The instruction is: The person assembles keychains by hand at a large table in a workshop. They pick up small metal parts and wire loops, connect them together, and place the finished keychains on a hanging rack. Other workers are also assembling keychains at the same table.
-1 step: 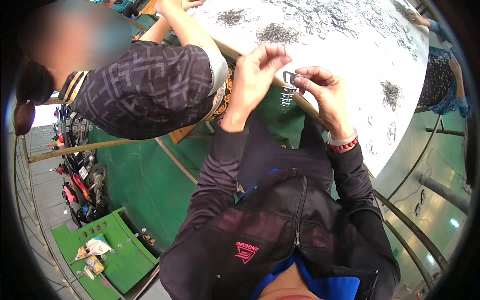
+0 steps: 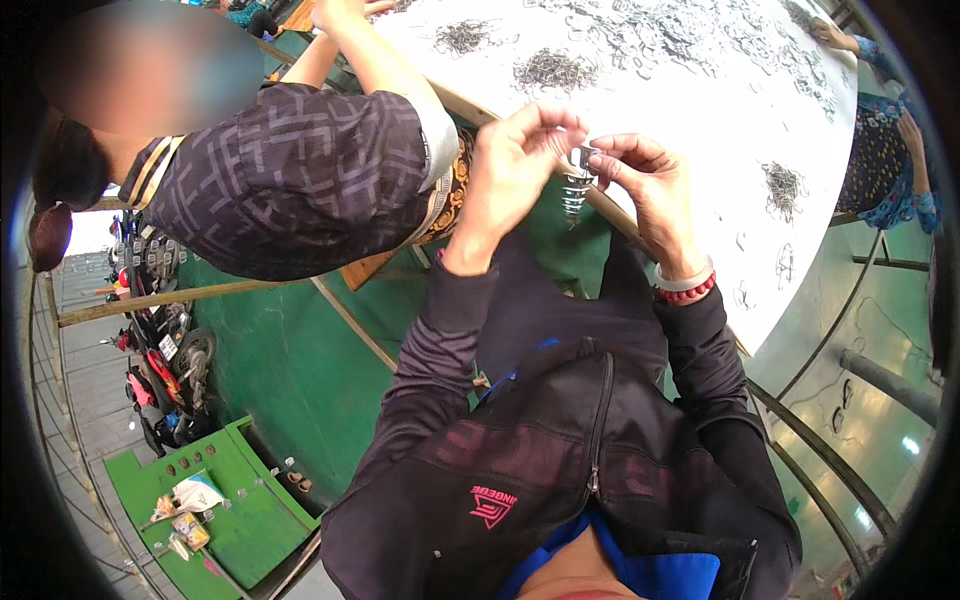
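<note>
Over the near edge of the white tabletop [image 2: 700,130], the left hand [image 2: 515,165] and right hand [image 2: 650,190] meet, both pinching a small metal clip [image 2: 578,172] between fingertips (its lower part looks like a coiled spring). Heaps of similar metal pieces [image 2: 552,70] lie scattered on the tabletop. A person in a patterned dark shirt [image 2: 290,180] leans in at left.

A big white worktop [image 2: 700,90] has a wooden edge. The floor [image 2: 290,370] is green. A green bench [image 2: 225,500] stands near parked motorbikes [image 2: 165,350] outside in daylight.
</note>
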Motion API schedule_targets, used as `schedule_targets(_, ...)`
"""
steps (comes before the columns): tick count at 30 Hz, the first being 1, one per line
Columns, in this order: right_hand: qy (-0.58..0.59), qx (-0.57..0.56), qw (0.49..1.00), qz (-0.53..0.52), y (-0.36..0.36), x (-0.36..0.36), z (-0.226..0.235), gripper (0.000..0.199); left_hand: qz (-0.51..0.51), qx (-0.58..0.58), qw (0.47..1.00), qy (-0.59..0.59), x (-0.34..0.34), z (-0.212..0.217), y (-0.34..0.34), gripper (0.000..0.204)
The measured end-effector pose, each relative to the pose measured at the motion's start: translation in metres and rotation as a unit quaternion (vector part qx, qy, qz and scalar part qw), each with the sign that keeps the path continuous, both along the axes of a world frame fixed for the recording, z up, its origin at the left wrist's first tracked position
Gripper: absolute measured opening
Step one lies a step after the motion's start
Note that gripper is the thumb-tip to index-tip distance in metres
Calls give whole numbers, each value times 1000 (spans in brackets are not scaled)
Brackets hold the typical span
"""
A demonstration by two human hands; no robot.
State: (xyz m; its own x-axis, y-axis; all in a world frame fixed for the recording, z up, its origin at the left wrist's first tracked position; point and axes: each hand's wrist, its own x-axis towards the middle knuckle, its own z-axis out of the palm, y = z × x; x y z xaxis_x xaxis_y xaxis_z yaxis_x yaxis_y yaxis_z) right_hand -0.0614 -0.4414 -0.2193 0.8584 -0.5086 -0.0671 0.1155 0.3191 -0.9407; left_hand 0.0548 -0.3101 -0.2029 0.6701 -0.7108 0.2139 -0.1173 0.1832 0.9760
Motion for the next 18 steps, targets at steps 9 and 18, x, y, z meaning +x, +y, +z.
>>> schedule_targets(9,-27,-3,999,-25,2,0,10,12,103,57,974,-194,-16,-4,-5,13)
schedule_targets(18,-88,-245,964,50,-23,-2,11,10,79,54,994,-57,-20,-6,-4,11)
